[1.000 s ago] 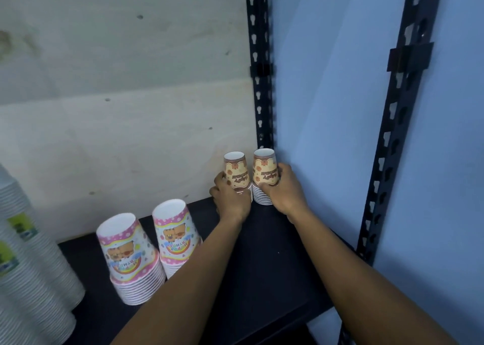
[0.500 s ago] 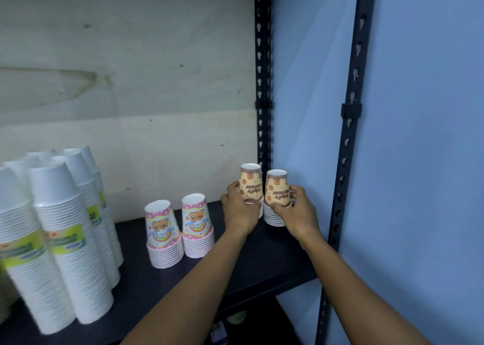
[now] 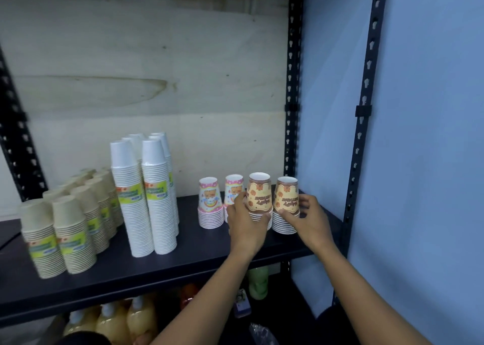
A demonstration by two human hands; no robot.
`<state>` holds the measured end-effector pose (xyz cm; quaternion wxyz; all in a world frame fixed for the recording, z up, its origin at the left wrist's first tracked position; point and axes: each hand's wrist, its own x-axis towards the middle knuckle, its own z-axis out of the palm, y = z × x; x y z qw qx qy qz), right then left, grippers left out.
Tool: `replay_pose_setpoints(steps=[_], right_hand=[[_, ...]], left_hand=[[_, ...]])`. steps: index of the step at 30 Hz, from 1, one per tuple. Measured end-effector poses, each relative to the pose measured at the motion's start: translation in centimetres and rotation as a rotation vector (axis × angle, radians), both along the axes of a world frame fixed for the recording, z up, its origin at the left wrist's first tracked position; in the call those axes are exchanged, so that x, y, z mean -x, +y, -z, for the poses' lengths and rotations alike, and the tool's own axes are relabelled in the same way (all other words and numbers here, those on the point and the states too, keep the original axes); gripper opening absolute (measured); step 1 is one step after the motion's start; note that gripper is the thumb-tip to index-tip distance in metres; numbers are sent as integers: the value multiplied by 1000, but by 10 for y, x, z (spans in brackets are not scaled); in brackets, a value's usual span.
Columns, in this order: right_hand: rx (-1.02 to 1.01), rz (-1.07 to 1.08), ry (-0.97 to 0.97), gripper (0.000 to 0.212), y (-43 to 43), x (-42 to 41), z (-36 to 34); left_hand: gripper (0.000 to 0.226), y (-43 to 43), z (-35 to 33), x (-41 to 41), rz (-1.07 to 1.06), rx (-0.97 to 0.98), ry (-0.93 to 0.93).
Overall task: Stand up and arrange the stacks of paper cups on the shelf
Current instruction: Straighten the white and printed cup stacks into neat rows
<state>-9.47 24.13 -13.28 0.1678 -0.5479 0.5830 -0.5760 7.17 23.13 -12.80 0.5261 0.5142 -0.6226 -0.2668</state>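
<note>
Two short stacks of orange-and-brown printed paper cups stand upside down at the right end of the black shelf [image 3: 162, 263]. My left hand [image 3: 246, 224] wraps the left orange stack [image 3: 259, 196] from the front and side. The right orange stack [image 3: 286, 200] is held by my right hand [image 3: 310, 219], fingers around its lower part. Just left of them stand two pink stacks [image 3: 209, 203], the nearer one partly hidden behind my left hand. Tall white stacks [image 3: 142, 200] and shorter beige stacks [image 3: 65, 229] fill the shelf further left.
A plywood panel backs the shelf. Black perforated uprights [image 3: 362, 109] frame the right side, against a blue wall. On the shelf below sit yellow bottles [image 3: 125, 321], a green bottle [image 3: 258, 282] and small items.
The view has pulled back and swung left, showing much more of the shelf. Both hands stay on the two orange stacks, which stand nearer the shelf's front than before.
</note>
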Motion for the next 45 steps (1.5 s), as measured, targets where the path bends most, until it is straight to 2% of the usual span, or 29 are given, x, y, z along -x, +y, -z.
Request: replay_pose_setpoints(steps=[15, 22, 28, 45], right_hand=[[41, -123, 40, 58, -17, -81, 19], [55, -150, 19, 61, -21, -86, 27], [-1, -250, 50, 80, -19, -77, 39], [-33, -193, 76, 68, -22, -83, 46]], left_hand=[[82, 4, 26, -99, -209, -17, -46], [84, 5, 32, -101, -226, -11, -14], [90, 9, 34, -106, -184, -17, -48], [86, -1, 42, -106, -177, -15, -74]])
